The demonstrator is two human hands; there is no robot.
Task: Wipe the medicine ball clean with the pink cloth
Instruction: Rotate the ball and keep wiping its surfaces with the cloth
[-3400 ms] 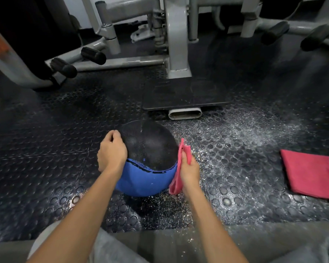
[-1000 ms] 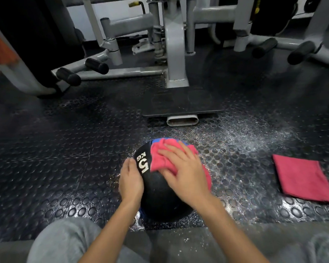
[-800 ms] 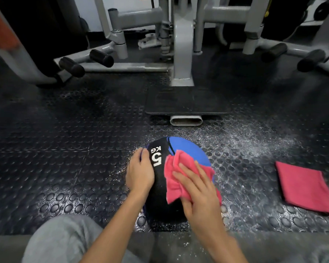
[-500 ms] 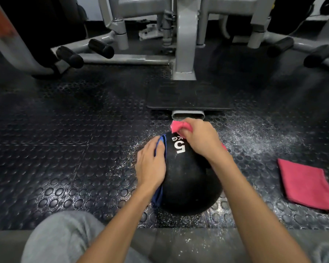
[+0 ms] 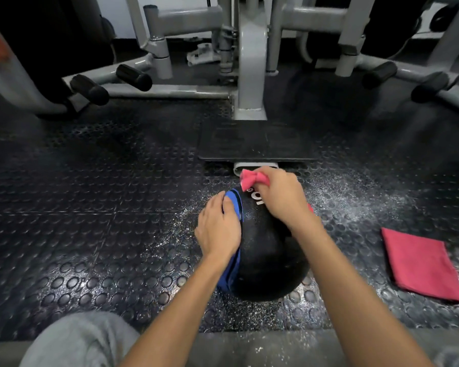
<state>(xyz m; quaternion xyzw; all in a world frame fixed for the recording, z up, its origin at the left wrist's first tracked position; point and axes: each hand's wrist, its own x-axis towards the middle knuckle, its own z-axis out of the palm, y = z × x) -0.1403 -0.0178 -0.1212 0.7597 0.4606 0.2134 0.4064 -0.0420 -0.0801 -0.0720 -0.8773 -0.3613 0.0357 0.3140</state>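
Observation:
A black and blue medicine ball [image 5: 265,258] sits on the studded rubber floor in front of me. My left hand [image 5: 217,229] lies flat against the ball's left side, over its blue panel. My right hand [image 5: 281,197] grips a bunched pink cloth [image 5: 251,180] and presses it on the ball's far top, partly covering the white lettering. Most of the cloth is hidden under that hand.
A second pink cloth [image 5: 421,263] lies folded on the floor to the right. White dust is scattered on the floor [image 5: 117,207] around the ball. A grey gym machine [image 5: 249,62] with a black footplate [image 5: 255,144] stands just beyond. My grey-trousered knee [image 5: 77,340] is bottom left.
My right hand has slid the cloth from the ball's near top over to its far side. The ball has been turned, so the blue panel now faces left under my left hand.

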